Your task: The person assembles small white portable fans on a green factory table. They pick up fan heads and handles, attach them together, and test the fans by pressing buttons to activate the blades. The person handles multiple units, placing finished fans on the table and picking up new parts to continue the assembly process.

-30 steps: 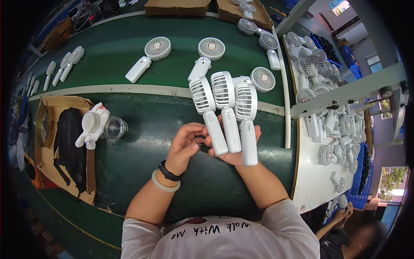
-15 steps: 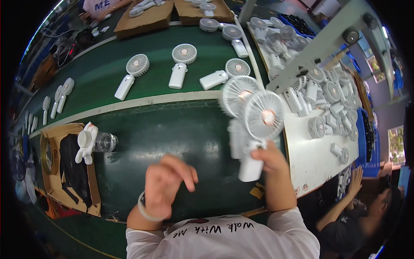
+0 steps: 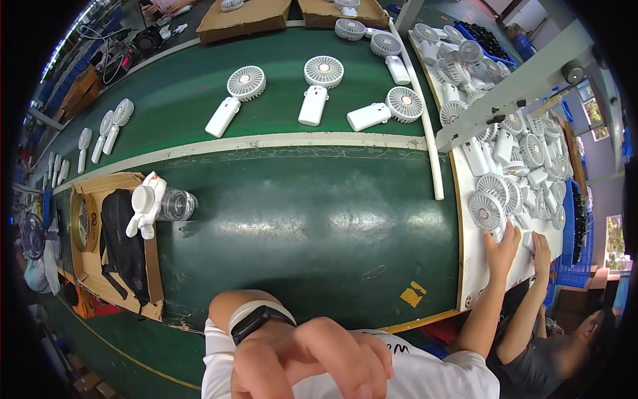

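Note:
My left hand (image 3: pixel 312 359) is raised close at the lower middle, a dark-faced wristband (image 3: pixel 262 319) on its wrist. Its fingers are loosely bent and apart, and nothing shows in them. Over at the white side table, my right hand (image 3: pixel 503 247) has its fingers round the handle of a white handheld fan (image 3: pixel 486 211). A second round fan head (image 3: pixel 493 186) lies right behind that one, against a heap of similar fans (image 3: pixel 531 151). Part of the held handle is hidden by my fingers.
A co-worker's hand (image 3: pixel 541 254) touches the heap beside mine. Several fans, including one upright-facing fan (image 3: pixel 323 73), lie on the green belt (image 3: pixel 279 110). A cardboard tray (image 3: pixel 154 279) holds a black pouch (image 3: pixel 123 233). A white post (image 3: pixel 518 80) slants over the side table (image 3: pixel 468 266).
My right hand has carried two fans from above the green table to the side table's heap. My left hand has come down and nearer. The co-worker's hand has reached the heap.

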The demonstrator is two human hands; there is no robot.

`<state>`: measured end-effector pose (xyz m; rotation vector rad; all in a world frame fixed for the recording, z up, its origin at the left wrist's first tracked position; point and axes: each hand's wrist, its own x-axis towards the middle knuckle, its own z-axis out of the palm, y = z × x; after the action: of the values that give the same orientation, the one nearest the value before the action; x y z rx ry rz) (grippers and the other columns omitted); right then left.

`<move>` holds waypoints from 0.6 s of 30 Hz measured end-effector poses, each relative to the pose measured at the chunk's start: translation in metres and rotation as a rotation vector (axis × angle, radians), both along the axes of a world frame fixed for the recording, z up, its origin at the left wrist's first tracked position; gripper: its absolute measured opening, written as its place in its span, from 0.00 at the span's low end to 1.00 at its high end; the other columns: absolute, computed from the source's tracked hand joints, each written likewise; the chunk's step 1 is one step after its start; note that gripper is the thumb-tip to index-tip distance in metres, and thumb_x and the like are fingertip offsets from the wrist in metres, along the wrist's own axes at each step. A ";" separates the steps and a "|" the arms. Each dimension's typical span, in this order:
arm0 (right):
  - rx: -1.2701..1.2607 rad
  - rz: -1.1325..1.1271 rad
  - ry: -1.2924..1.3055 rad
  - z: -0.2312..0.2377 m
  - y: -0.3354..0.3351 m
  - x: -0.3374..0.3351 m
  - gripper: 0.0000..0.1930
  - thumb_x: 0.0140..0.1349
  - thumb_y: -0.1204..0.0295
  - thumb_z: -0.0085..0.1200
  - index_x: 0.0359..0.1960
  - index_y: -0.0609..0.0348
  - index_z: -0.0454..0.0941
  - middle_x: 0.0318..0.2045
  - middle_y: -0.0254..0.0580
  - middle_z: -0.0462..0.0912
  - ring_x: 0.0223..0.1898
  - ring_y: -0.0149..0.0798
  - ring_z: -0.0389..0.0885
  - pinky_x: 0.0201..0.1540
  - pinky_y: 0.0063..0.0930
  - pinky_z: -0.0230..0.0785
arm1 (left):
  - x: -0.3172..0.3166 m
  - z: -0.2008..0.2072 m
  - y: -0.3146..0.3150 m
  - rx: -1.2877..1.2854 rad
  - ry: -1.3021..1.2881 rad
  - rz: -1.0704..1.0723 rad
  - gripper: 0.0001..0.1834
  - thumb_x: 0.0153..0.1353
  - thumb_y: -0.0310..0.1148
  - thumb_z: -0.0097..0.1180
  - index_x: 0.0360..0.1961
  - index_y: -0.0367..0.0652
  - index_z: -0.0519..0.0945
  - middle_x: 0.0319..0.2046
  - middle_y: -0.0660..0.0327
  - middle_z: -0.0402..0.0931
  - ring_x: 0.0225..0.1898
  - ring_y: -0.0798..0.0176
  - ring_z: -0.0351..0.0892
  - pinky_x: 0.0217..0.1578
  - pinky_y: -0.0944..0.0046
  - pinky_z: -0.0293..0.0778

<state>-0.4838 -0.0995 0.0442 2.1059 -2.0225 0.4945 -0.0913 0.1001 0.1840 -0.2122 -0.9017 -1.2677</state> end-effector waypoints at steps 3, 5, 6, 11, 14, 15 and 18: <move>0.026 -0.053 0.074 -0.001 -0.017 -0.002 0.37 0.43 0.59 0.65 0.55 0.61 0.64 0.54 0.63 0.64 0.57 0.59 0.63 0.56 0.46 0.58 | -0.002 -0.020 -0.005 -0.147 0.079 0.090 0.21 0.59 0.41 0.55 0.51 0.53 0.63 0.47 0.50 0.60 0.40 0.46 0.73 0.50 0.43 0.60; 0.049 -0.092 0.092 0.000 -0.021 -0.005 0.38 0.43 0.58 0.65 0.55 0.60 0.64 0.55 0.62 0.62 0.58 0.59 0.61 0.56 0.47 0.58 | 0.012 -0.011 0.006 0.022 -0.003 0.060 0.16 0.60 0.41 0.54 0.43 0.53 0.62 0.42 0.52 0.62 0.37 0.48 0.74 0.44 0.39 0.62; 0.039 -0.146 0.110 0.003 -0.020 0.002 0.37 0.43 0.59 0.65 0.55 0.60 0.64 0.56 0.62 0.62 0.58 0.59 0.60 0.56 0.48 0.57 | 0.018 -0.012 0.007 -0.003 -0.010 0.028 0.15 0.60 0.41 0.52 0.44 0.53 0.62 0.42 0.51 0.61 0.37 0.47 0.74 0.44 0.39 0.62; -0.301 0.016 0.167 0.042 0.000 0.092 0.36 0.41 0.68 0.66 0.55 0.58 0.65 0.57 0.58 0.60 0.60 0.58 0.57 0.58 0.49 0.54 | 0.013 -0.023 0.002 -0.144 0.197 -0.027 0.20 0.60 0.39 0.53 0.51 0.52 0.63 0.49 0.47 0.57 0.45 0.37 0.70 0.54 0.37 0.53; -0.299 0.352 -0.155 0.043 0.002 0.150 0.30 0.44 0.74 0.63 0.52 0.57 0.67 0.55 0.54 0.64 0.58 0.55 0.60 0.60 0.43 0.52 | 0.008 -0.030 -0.005 -0.195 0.386 -0.154 0.22 0.59 0.38 0.54 0.53 0.50 0.64 0.52 0.43 0.54 0.51 0.29 0.65 0.60 0.33 0.44; -0.227 0.443 -0.254 0.042 0.000 0.175 0.27 0.45 0.75 0.61 0.50 0.58 0.69 0.55 0.52 0.64 0.58 0.54 0.60 0.58 0.42 0.54 | 0.007 -0.030 -0.004 -0.187 0.412 -0.156 0.22 0.58 0.38 0.54 0.53 0.50 0.63 0.52 0.43 0.54 0.52 0.28 0.64 0.60 0.33 0.43; -0.084 0.737 -0.483 0.017 -0.027 0.243 0.20 0.47 0.78 0.58 0.45 0.59 0.72 0.49 0.50 0.69 0.53 0.50 0.66 0.56 0.37 0.58 | 0.012 -0.026 -0.006 -0.179 0.447 -0.157 0.23 0.57 0.38 0.54 0.52 0.50 0.63 0.52 0.43 0.54 0.54 0.27 0.61 0.61 0.32 0.40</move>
<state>-0.2411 -0.1269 0.0613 2.8375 -1.2709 1.2689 -0.0789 0.0945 0.1577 -0.6908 -0.6174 -1.2158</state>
